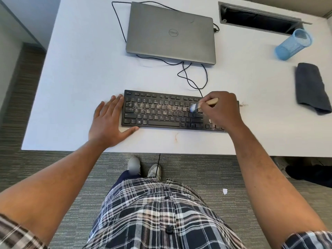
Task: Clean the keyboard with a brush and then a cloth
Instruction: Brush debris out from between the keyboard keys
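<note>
Fingers of the right hand (221,109) were curled round the pale wooden handle of a small brush (203,104), whose light bristle tip pointed left and rested on the keys near the right end of the main key block. The left hand (107,121) lay flat with fingers straight and spread against the left short edge of the keyboard (161,112), the thumb running along its near corner, seemingly bracing it.

The black keyboard lay on the white desk (80,78) just in front of the person, its long axis running left to right. A band of pale dust covered the upper and middle key rows from near the left end across to the brush tip; a little more dust showed on the keys near the right wrist, and a small scatter sat on the desk just past the right end. So the dirty stretch lay to the left of the bristles, between the two hands, and the right hand was the one placed to work along it. I judged the brushing step to be under way and far from finished.

The folded dark grey cloth (310,87) lay untouched, well apart to the right and nearer the right hand. Beyond it, a blue mesh pen cup (292,44) lay on its side. A closed grey laptop (170,33) sat behind the keyboard, with black cable (188,76) looping between them.
</note>
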A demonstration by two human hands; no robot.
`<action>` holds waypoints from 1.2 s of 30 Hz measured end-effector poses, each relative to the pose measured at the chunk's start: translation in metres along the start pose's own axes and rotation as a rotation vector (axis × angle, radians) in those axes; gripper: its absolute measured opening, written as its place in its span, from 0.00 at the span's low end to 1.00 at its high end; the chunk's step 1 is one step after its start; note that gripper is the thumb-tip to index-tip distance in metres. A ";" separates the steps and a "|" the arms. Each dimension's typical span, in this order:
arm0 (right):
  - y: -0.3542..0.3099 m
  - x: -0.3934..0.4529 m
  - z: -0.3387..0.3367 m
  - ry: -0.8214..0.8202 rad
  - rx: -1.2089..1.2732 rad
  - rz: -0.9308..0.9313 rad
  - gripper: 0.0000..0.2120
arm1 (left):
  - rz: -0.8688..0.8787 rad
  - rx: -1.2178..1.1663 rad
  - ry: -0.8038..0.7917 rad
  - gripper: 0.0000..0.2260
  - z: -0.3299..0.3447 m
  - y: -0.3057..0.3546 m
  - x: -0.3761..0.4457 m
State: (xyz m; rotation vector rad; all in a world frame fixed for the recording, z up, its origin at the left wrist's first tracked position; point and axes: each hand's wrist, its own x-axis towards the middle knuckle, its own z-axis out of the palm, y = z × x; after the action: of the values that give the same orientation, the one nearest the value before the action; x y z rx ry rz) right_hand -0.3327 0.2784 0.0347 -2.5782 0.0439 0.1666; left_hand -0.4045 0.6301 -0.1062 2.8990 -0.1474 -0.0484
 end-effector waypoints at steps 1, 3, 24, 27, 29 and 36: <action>-0.001 0.000 -0.001 -0.029 0.001 -0.004 0.05 | 0.000 0.001 -0.001 0.51 0.000 0.000 0.000; -0.001 0.001 -0.001 -0.125 -0.042 0.008 0.04 | 0.001 -0.003 0.002 0.51 0.000 0.000 0.000; -0.003 0.001 0.009 0.054 0.026 0.009 0.05 | -0.003 -0.006 0.008 0.51 0.000 0.000 -0.001; -0.006 0.000 0.005 -0.018 0.080 0.007 0.05 | -0.002 -0.006 0.003 0.51 0.000 0.000 0.000; -0.006 -0.001 0.009 -0.161 0.065 -0.018 0.05 | -0.005 -0.009 0.004 0.51 0.000 0.000 0.000; -0.004 0.007 0.013 -0.001 0.085 -0.050 0.05 | -0.002 -0.003 0.005 0.52 0.000 0.000 0.000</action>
State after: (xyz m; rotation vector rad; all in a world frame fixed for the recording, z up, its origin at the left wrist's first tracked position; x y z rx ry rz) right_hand -0.3274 0.2890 0.0249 -2.4919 -0.0136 0.1449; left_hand -0.4046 0.6300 -0.1063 2.8958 -0.1429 -0.0413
